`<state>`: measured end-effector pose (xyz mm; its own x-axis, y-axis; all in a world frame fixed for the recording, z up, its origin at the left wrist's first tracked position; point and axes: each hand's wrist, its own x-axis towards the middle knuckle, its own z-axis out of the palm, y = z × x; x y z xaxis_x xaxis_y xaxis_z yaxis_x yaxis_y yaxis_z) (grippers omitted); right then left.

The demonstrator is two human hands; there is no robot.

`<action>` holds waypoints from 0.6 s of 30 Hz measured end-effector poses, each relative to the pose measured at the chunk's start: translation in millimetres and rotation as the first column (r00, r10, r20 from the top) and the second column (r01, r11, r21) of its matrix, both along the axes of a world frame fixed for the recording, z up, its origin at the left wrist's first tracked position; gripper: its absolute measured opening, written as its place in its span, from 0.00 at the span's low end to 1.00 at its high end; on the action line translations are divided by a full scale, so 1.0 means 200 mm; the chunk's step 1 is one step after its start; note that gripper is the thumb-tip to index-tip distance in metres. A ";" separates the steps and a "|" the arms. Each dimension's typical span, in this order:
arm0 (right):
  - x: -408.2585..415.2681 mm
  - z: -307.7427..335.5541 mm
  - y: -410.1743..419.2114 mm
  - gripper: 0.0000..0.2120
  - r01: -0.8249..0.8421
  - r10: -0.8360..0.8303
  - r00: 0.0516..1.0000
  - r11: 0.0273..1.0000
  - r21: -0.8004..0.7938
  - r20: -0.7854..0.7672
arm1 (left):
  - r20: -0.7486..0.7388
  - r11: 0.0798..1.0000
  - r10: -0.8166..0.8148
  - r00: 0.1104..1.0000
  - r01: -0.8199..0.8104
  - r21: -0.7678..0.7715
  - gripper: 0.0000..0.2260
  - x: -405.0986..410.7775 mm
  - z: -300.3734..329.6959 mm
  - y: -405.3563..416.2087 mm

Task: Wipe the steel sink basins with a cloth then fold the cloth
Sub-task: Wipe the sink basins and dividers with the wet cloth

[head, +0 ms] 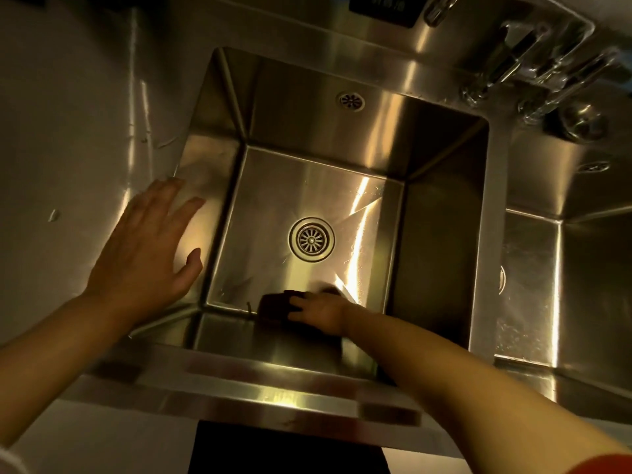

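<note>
A deep steel sink basin [342,138] fills the middle of the view, with a round drain [311,239] in its floor. A dark cloth [273,307] lies on the basin floor at the near wall. My right hand [323,311] reaches down into the basin and presses flat on the cloth, fingers pointing left. My left hand [150,248] hovers open with fingers spread over the basin's left rim and holds nothing. A second steel basin [581,268] lies to the right, partly cut off by the frame edge.
A steel counter [68,131] stretches to the left of the basin. A faucet and fittings [533,70] stand at the back right. An overflow hole [351,100] sits in the far wall. The sink's front ledge [273,388] runs below my arms.
</note>
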<state>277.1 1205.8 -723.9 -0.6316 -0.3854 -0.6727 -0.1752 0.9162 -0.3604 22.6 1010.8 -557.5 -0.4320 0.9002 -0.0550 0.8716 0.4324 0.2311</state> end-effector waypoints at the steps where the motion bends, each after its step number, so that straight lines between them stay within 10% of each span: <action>1: -0.06 0.00 -0.03 0.27 0.029 -0.030 0.999 0.999 -0.017 -0.023 | 0.018 1.000 0.020 1.000 -0.021 0.023 0.33 -0.01 0.00 0.00; 9: -0.23 0.00 -0.17 0.28 0.324 -0.323 0.946 0.941 -0.094 0.026 | 0.024 0.998 0.020 1.000 -0.022 0.064 0.34 -0.01 0.00 0.00; 18: 0.23 0.11 0.30 0.31 0.615 -0.671 0.727 0.731 0.297 0.147 | -0.011 0.999 0.002 1.000 -0.001 0.049 0.33 0.00 0.00 0.00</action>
<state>323.2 1266.6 -702.3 -0.4894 0.2265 -0.8421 0.5466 0.8321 -0.0938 21.8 1010.3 -558.4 -0.4336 0.9011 -0.0059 0.8735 0.4219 0.2430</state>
